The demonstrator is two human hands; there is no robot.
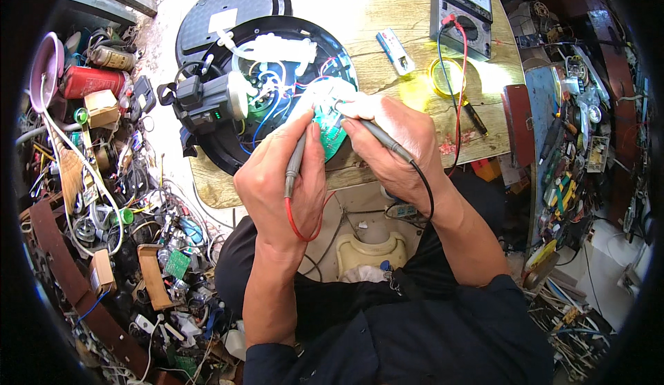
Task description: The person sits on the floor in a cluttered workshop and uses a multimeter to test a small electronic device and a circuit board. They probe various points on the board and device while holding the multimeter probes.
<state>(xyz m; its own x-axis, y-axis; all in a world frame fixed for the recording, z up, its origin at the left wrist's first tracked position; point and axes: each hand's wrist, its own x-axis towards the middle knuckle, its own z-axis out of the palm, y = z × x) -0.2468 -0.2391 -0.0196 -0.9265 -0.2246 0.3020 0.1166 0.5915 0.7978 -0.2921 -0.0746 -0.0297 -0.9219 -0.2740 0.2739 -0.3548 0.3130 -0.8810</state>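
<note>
My left hand (271, 170) is closed around a grey test probe (295, 162) with a red lead. A second grey test probe (387, 139), trailing a black lead, is pinched in my right hand (401, 143). Both probes point toward a green circuit board (332, 136) between my hands; glare hides where their tips touch. Coloured wires run from around the board into a round black housing (351, 60) holding a translucent plastic part (287, 49). At the housing's left side, a dark work lamp (220, 100) shines on the board.
An analog multimeter (463, 20) stands at the table's far right, its leads hanging down past a yellow-rimmed magnifier (433, 79). A small box (395, 51) lies nearby. Behind the housing rests a black round cover (200, 29). Cluttered parts and cables (173, 246) flank the wooden table (373, 4).
</note>
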